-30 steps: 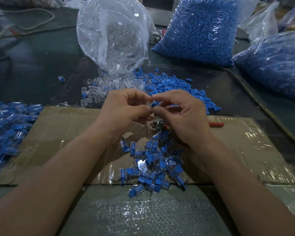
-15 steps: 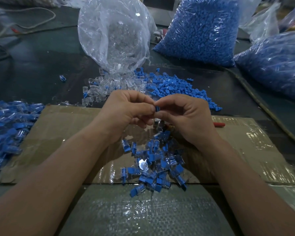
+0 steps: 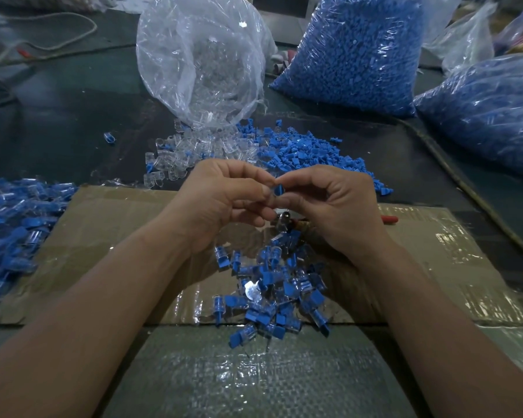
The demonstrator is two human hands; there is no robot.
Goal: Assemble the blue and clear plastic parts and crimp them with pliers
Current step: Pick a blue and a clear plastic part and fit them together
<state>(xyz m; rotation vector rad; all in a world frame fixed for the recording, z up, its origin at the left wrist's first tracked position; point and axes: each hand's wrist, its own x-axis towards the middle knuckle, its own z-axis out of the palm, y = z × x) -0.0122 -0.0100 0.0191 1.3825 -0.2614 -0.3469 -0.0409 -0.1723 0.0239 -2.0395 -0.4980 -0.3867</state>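
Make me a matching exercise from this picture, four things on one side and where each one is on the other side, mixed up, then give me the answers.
Things:
1. clear bag
2. pliers
3. small blue part
4. heap of joined parts

Places:
A. pinched between left hand and right hand
B. on the cardboard, mostly hidden behind the right hand
C. at the back of the table, clear parts spilling from its mouth
D. on the cardboard, below the hands

Pairs: 1-C, 2-B, 3-A, 4-D.
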